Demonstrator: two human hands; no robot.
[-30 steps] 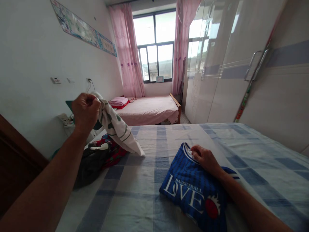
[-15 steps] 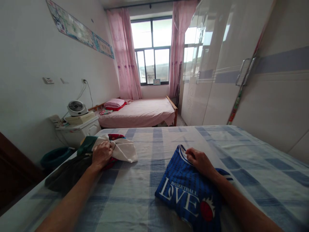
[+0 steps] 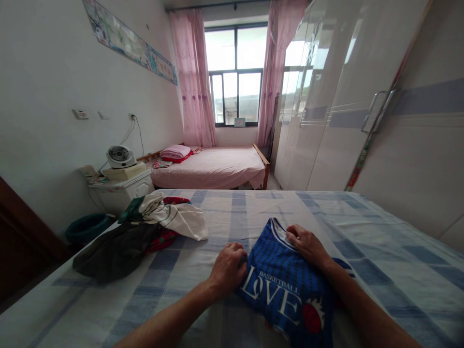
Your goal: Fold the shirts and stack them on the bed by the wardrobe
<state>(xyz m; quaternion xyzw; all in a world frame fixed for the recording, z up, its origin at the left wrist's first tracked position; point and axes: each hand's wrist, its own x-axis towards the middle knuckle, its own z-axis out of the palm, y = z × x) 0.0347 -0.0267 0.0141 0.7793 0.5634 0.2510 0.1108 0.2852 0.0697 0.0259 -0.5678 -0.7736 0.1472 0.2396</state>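
Jersey [image 3: 277, 287], blue w/ white lettering, lay front up on the bed [image 3: 398, 285], lower right of centre in the frame. Work on it looked part done to me: body fairly compact, but outline uneven & a striped sleeve [image 3: 343, 265] poking out at right, so prob. some left to do. Right hand [image 3: 308, 241] looked to be pinching fabric at the collar; left hand [image 3: 230, 265] had fingers curled against the jersey's left edge, couldn't tell if they gripped cloth. Mid-left, dark garment [image 3: 112, 251], white cloth [image 3: 186, 221], red cloth [image 3: 163, 239] & green cloth [image 3: 131, 210] lay loose in a heap, no neat folds I could see, so prob. not done. Checked sheet [image 3: 195, 256], blue & white, was creased in spots. Top centre: bright window [image 3: 237, 72] w/ pink curtains [image 3: 197, 77], far bed [image 3: 217, 166] below. Glossy wardrobe [image 3: 333, 82] filled upper right. Left side: small fan [image 3: 121, 154] on a box [image 3: 126, 171] atop a white cabinet [image 3: 139, 186], green bin [image 3: 89, 229] nr the bed.
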